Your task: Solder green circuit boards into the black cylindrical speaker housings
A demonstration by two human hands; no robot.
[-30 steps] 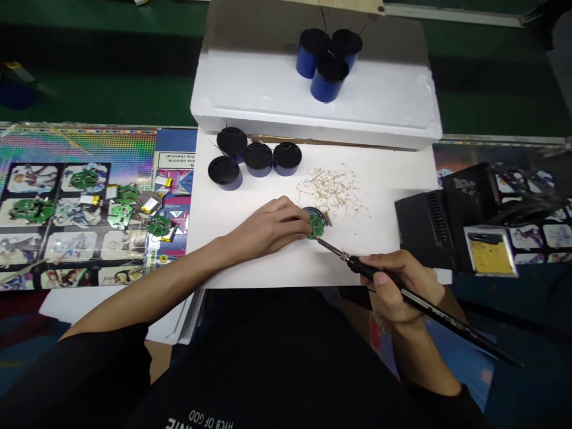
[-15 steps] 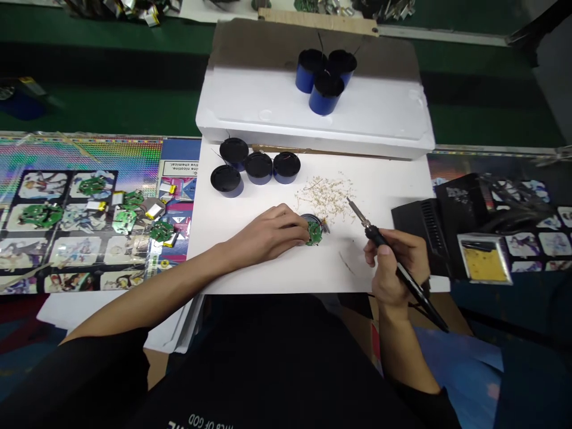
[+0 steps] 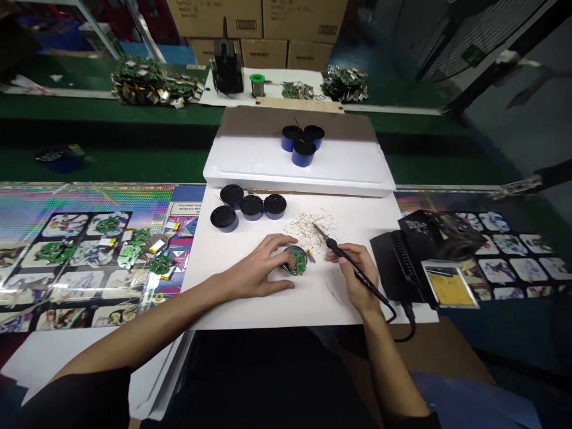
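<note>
My right hand (image 3: 358,275) grips a black soldering iron (image 3: 333,245), its metal tip pointing up and left over scattered pale bits (image 3: 313,229). My left hand (image 3: 261,271) rests at a round green circuit board (image 3: 298,262), fingers spread around its left side, one fingertip on it. The board sits in or on a round dark-rimmed piece on the white board (image 3: 250,313). A small battery-like part lies at its right edge. Several blue cups with black tops (image 3: 252,207) stand behind my left hand.
Three more blue cups (image 3: 303,153) stand on a white foam block (image 3: 250,170). At right are a black soldering station (image 3: 400,265) and a yellow sponge tray (image 3: 449,286). Circuit boards with batteries (image 3: 129,253) lie left; a solder spool (image 3: 257,85) is at the back.
The view has tilted up, showing cartons and board piles at the back. My left fingers have spread apart, and one now reaches onto the green board. The iron is nearer the green board.
</note>
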